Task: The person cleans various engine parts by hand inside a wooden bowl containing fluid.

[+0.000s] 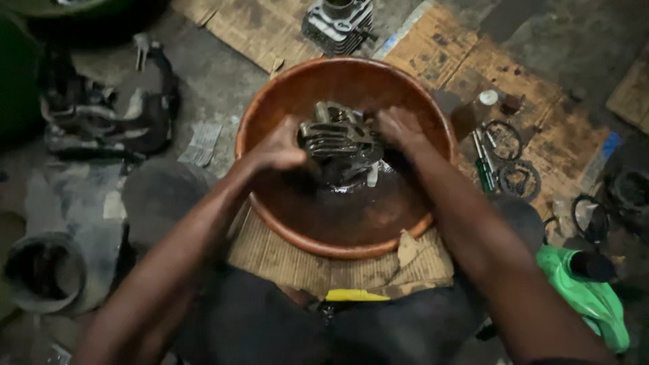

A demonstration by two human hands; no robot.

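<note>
A finned metal engine part, dark and oily, is held over a wide orange-brown basin with dark liquid in its bottom. My left hand grips the part's left side. My right hand presses on its right side, fingers closed around the edge. Both forearms reach in from the bottom of the view. The lower part of the engine piece is hidden between my hands.
A finned engine cylinder stands beyond the basin on cardboard. Screwdrivers and round gaskets lie to the right. A green plastic bottle sits at bottom right. A dark rag heap and a grey pot are on the left.
</note>
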